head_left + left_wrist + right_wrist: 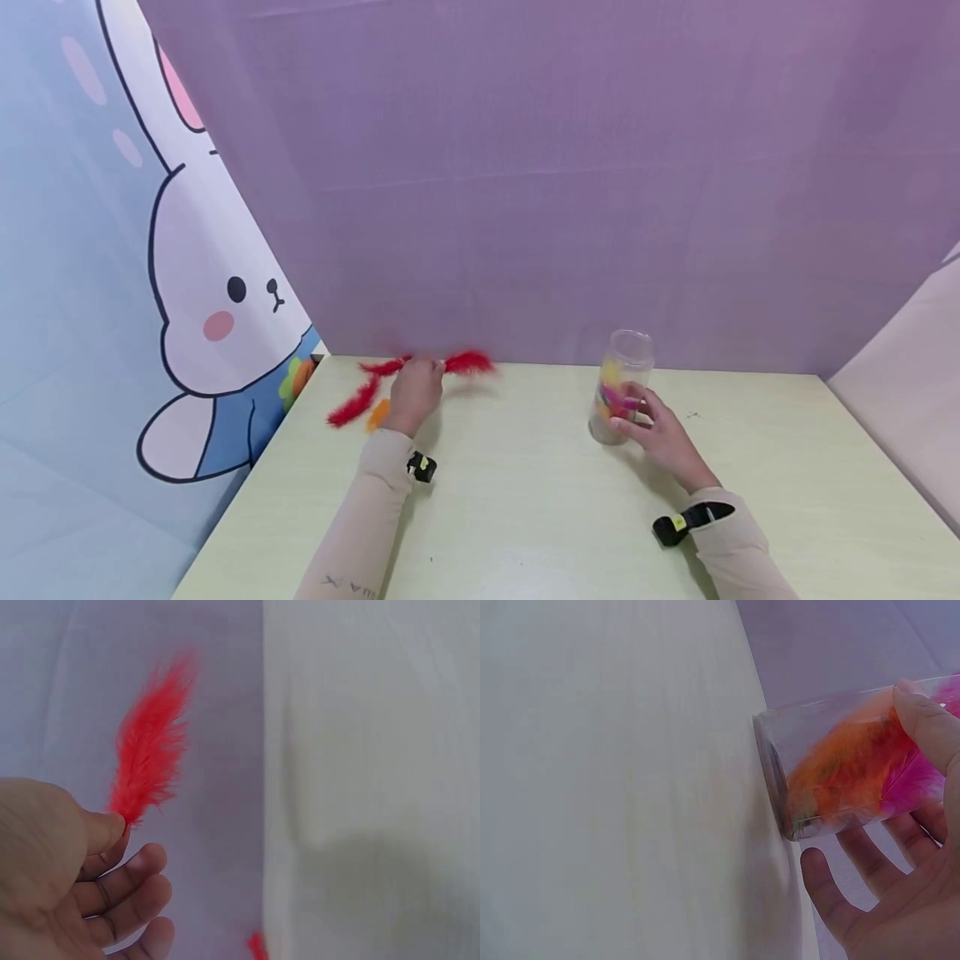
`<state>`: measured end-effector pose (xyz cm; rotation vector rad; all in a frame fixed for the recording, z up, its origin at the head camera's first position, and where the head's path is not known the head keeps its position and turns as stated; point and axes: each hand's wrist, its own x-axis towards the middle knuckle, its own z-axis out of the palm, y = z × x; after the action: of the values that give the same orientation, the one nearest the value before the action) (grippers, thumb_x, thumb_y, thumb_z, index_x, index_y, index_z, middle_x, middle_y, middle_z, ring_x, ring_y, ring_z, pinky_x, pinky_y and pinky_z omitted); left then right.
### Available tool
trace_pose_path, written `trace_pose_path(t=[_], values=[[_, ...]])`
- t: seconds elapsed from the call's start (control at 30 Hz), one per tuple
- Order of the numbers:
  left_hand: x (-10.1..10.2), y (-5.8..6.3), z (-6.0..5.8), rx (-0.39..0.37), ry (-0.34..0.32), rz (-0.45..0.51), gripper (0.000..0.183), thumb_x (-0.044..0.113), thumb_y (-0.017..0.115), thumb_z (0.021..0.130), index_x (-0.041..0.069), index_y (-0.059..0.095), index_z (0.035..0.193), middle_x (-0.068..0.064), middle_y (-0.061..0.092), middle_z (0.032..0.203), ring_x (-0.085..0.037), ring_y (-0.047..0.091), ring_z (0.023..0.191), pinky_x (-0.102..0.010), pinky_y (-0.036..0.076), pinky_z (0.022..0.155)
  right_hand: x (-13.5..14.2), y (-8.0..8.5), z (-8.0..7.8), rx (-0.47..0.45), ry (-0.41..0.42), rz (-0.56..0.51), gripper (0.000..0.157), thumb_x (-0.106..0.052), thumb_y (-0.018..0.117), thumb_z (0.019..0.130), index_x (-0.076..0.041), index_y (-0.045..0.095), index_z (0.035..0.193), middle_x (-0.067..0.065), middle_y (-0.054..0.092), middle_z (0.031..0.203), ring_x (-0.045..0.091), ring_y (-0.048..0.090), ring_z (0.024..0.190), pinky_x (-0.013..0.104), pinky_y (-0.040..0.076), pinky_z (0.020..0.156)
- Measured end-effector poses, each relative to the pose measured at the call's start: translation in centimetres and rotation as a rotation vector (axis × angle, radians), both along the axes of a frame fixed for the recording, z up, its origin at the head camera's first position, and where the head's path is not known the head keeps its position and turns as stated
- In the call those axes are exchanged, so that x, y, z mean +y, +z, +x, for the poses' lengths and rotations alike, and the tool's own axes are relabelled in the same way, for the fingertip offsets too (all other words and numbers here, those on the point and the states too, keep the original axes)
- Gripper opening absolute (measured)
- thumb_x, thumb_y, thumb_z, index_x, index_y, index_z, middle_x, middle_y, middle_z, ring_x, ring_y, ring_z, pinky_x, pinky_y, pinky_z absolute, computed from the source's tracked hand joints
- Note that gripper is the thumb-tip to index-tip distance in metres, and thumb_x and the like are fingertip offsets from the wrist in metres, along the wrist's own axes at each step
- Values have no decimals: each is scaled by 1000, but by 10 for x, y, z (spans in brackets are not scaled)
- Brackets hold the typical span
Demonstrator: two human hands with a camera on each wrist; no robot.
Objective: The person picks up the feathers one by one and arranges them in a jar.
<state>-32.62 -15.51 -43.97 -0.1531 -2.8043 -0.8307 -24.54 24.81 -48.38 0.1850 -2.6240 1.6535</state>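
My left hand [415, 395] pinches a red feather [154, 742] by its quill between thumb and forefinger, just above the table's back left. Beneath and left of that hand lie more red feathers [356, 403] and an orange feather [378, 414], partly hidden by the hand. At the right, a tall clear cup [632, 354] stands upright on the table, holding yellow, orange and pink feathers [847, 769]. My right hand [663, 437] holds the cup from its right side, thumb on one side and fingers on the other.
The pale table [517, 500] ends at a purple cloth backdrop [525, 183]. A rabbit-printed curtain [202, 333] hangs along the left, and a pale cloth [907, 400] borders the right. Each wrist wears a black strapped camera.
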Motion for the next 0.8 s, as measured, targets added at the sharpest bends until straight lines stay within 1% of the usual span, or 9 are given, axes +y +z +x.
trace_pose_path(t=[0.1,0.17,0.27,0.4,0.53,0.67,0.8], values=[[7,7,5,27,-7,22,28,24,55,107,9,59,84,-5,54,74,-21,53,68,-35,47,64,0,0,0,-1,2,-4,77,-38,71,97,-14,31,158,23,44,154,45,44,142,60,45,110],[11,11,7,64,-15,37,25,22,56,106,8,60,86,-5,56,76,-20,55,70,-35,48,66,-1,1,-1,-4,4,-5,78,-39,70,97,-14,31,158,24,44,154,45,44,142,60,45,110],[18,15,11,123,-37,97,21,19,57,106,6,60,89,-7,58,77,-21,55,69,-36,48,66,-1,1,-1,-5,1,-5,78,-39,70,97,-14,31,159,24,44,154,45,44,142,60,45,110],[24,16,13,225,-71,133,15,14,59,104,6,57,92,-8,61,80,-23,58,69,-37,50,65,-2,0,-1,-6,1,-3,78,-39,70,97,-14,30,159,24,44,154,45,45,141,59,45,110],[27,12,13,314,-99,104,12,12,60,103,6,56,93,-8,63,82,-24,60,71,-38,52,67,-3,-1,-2,-9,3,1,77,-38,70,97,-13,31,159,25,44,153,46,45,141,59,47,108],[29,11,14,358,-133,126,11,12,62,102,7,57,94,-8,63,84,-23,60,71,-37,53,67,-4,-1,-2,-7,5,0,76,-38,70,97,-13,31,158,26,45,153,46,45,140,59,47,109],[32,13,16,365,-171,174,9,14,63,102,7,60,96,-7,65,85,-19,60,73,-34,53,67,-3,0,-1,-7,3,-4,78,-38,70,97,-13,30,159,25,45,153,46,45,141,59,46,109]])
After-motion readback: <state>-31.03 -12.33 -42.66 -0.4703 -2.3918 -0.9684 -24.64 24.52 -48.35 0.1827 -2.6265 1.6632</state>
